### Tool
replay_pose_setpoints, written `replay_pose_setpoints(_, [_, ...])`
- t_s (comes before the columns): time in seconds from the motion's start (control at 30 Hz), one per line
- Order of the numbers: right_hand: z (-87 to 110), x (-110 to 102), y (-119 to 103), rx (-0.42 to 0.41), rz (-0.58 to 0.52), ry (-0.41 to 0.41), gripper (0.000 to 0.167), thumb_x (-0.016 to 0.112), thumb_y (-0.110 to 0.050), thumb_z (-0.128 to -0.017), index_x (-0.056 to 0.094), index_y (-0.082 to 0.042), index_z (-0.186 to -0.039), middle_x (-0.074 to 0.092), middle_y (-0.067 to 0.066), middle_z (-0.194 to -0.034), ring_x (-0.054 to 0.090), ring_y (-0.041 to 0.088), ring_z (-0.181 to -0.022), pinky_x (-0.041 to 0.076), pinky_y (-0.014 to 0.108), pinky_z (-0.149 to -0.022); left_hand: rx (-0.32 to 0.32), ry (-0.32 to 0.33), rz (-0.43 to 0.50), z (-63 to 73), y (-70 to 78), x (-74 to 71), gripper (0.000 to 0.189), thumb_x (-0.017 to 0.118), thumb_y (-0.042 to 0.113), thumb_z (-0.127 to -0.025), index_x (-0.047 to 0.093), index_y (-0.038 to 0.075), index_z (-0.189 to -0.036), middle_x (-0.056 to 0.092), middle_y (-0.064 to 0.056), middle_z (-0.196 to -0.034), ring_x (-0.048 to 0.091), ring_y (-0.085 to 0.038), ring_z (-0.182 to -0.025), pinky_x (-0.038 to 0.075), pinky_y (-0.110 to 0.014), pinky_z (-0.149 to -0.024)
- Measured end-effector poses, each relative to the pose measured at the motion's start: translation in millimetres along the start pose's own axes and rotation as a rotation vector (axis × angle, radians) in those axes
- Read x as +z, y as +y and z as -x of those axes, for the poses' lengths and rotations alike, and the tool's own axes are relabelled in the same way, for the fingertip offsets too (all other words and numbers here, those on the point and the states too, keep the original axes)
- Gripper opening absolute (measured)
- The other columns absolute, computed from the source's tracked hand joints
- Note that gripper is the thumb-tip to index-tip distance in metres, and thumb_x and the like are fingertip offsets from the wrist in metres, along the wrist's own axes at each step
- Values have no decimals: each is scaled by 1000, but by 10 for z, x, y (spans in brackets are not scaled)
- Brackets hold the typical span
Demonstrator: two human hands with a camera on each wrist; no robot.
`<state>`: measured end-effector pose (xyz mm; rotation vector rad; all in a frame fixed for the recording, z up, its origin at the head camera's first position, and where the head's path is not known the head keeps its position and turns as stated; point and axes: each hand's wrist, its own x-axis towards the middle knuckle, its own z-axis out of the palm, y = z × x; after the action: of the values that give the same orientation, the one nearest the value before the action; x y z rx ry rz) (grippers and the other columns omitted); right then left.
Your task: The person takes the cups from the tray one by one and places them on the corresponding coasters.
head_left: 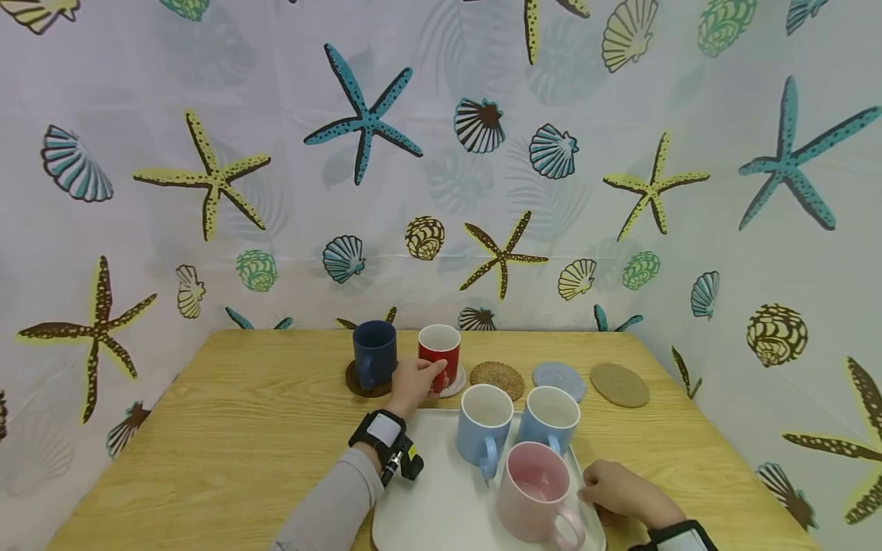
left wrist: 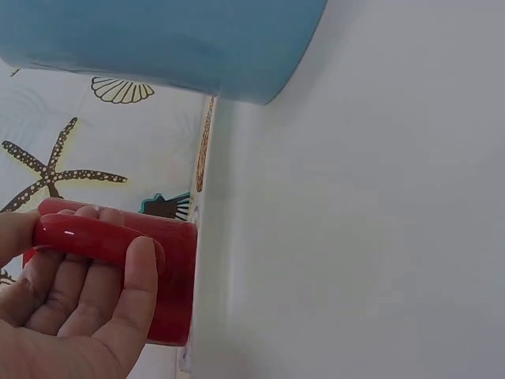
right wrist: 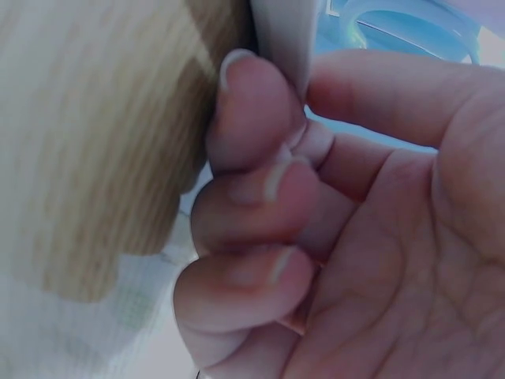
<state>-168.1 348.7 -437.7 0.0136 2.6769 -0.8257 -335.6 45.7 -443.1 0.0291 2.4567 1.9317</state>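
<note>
Left grip (head_left: pixel 413 385) curled around the red mug (head_left: pixel 451 363) by its handle; mug just beyond it, upright over the white coaster (head_left: pixel 458 380). Right grip (head_left: pixel 625 490) pinches the tray (head_left: pixel 430 505) edge. Reads as placing step. Next likely calls for settling it, then loosening left grip off the handle.

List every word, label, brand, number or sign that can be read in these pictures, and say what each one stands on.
None: no text can be read in any view.
Red mug, dark blue mug, pink mug, tray: no lettering shows on the visible surfaces.
Device on the left wrist: any marking is too small to read.
Patterned backdrop: only starfish, shells and leaves, no words.
</note>
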Motion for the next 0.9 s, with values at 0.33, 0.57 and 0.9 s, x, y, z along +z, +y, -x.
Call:
replay_pose_setpoints(0.33, [-23, 0, 6, 16, 36, 24, 22, 63, -11, -88, 54, -7, -67, 50, 1, -57, 45, 13, -50, 36, 23, -51, 27, -132, -303, 104, 210, -163, 42, 53, 39, -99, 67, 2, -111, 71, -14, -104, 59, -23, -84, 51, -31, -71])
replay_pose_setpoints(0.57, [-20, 5, -21, 26, 61, 38, 22, 64, -11, -86, 54, -7, -66, 51, 2, -56, 46, 13, -50, 37, 23, -51, 59, -199, -396, 335, 401, -542, 39, 52, 40, -99, 66, 6, -114, 65, -9, -96, 55, -22, -87, 48, -32, -73])
replay_pose_setpoints(0.9, [10, 16, -67, 25, 48, 17, 22, 62, -10, -87, 54, -6, -67, 50, 1, -55, 45, 12, -49, 35, 23, -50, 51, -200, -420, 724, 267, -1046, 38, 55, 38, -99, 65, 5, -114, 65, -8, -92, 59, -19, -77, 52, -30, -64])
